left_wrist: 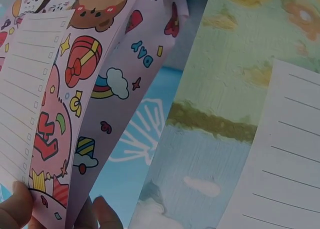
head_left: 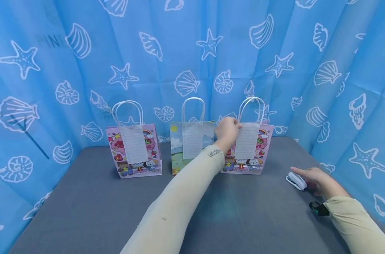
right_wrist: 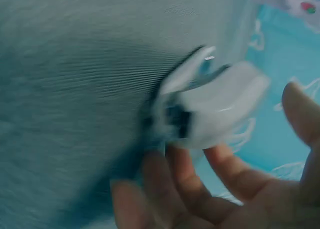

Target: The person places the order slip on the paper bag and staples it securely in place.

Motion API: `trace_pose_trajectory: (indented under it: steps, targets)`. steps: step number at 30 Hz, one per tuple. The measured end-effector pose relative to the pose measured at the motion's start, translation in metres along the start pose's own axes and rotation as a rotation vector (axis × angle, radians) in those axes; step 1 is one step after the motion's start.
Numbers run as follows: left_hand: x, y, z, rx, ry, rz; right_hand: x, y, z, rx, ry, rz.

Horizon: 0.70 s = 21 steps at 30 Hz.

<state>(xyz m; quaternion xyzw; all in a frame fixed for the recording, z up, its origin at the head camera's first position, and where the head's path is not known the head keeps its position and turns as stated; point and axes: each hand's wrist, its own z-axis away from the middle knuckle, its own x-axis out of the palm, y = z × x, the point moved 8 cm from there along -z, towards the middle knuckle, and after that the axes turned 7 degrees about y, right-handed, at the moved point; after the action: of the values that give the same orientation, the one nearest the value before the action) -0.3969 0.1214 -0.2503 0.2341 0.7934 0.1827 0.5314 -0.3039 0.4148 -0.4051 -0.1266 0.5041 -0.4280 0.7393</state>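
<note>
My left hand (head_left: pixel 227 132) pinches the top edge of the right pink paper gift bag (head_left: pixel 265 164) together with a lined white paper sheet (head_left: pixel 246 146) lying against its front. In the left wrist view the thumb (left_wrist: pixel 20 201) presses on the sheet's edge and other fingers sit behind the bag panel. Far to the right, my right hand (head_left: pixel 314 178) is at a small white stapler (head_left: pixel 296 180) low over the table. The right wrist view, blurred, has the stapler (right_wrist: pixel 220 104) against several fingertips, while the thumb (right_wrist: pixel 302 111) stands apart from it.
A landscape-print gift bag (head_left: pixel 176 141) stands in the middle and another pink gift bag (head_left: pixel 154 151) at the left, both with white handles and lined sheets in front. The grey table (head_left: pixel 94 211) meets a blue shell-print curtain (head_left: pixel 167 46) behind and at the sides.
</note>
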Motion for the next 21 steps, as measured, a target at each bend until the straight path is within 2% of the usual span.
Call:
trace_pose_trajectory:
  steps: [4, 9, 11, 15, 21]
  targets:
    - [0.0002, 0.0011, 0.0013, 0.007, -0.001, 0.013, 0.0033, 0.0122, 0.0001, 0.024, -0.049, -0.012]
    - [-0.0008, -0.002, 0.0011, 0.01, -0.004, 0.036, 0.0064, 0.0122, -0.0009, 0.017, -0.074, -0.009]
    - [0.0003, 0.0011, 0.0013, 0.012, -0.01, 0.042, 0.0041, 0.0138, 0.0004, 0.014, -0.069, -0.001]
    - [-0.0028, -0.0022, 0.0, 0.009, -0.009, 0.047, 0.0047, 0.0068, -0.0014, -0.011, -0.064, 0.059]
    - [-0.0039, -0.0014, 0.0012, 0.021, -0.004, 0.034, 0.0112, 0.005, -0.0011, -0.028, -0.004, 0.102]
